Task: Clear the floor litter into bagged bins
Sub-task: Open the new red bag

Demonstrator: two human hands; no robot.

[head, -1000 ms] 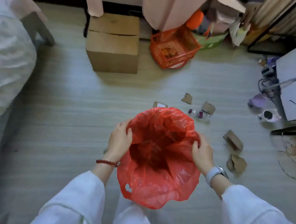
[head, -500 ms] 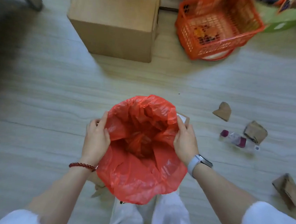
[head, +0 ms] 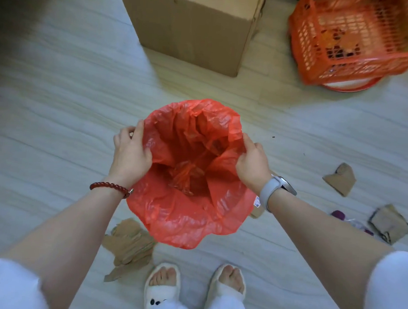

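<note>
Left hand (head: 131, 154): fingers curled over the left edge of the red bag (head: 190, 177), thumb inside the mouth, pinching the plastic; right hand (head: 253, 163): likewise closed on the right edge, thumb tucked over the fold; both hold the mouth spread wide between them.

Step in hand, as it appears: lining a bin with the bag; whether a bin sits under the plastic cannot be told, since the bag's skirt hides it; keep your two grips opposite each other so the mouth stays round; draw the rim down evenly all round, not one side first, or the thin film may slip inward or tear; leave the centre slack enough to reach the bottom.

Red bag, contents: only its own gathered, knotted base is visible at the bottom; no litter seen inside.

Litter on the floor (head: 58, 123), not yet collected: torn cardboard scraps (head: 129, 245) just by your left foot, partly under the bag's skirt; cardboard piece (head: 340, 179) to the right; a further folded cardboard piece (head: 389, 223) near a small purple item (head: 338, 214), too blurred to name.

Cardboard box (head: 195, 28): beyond the bag, top out of frame; contents unseen.

Orange basket (head: 360, 39): upper right, tilted; dark and orange items inside, indistinct.
</note>
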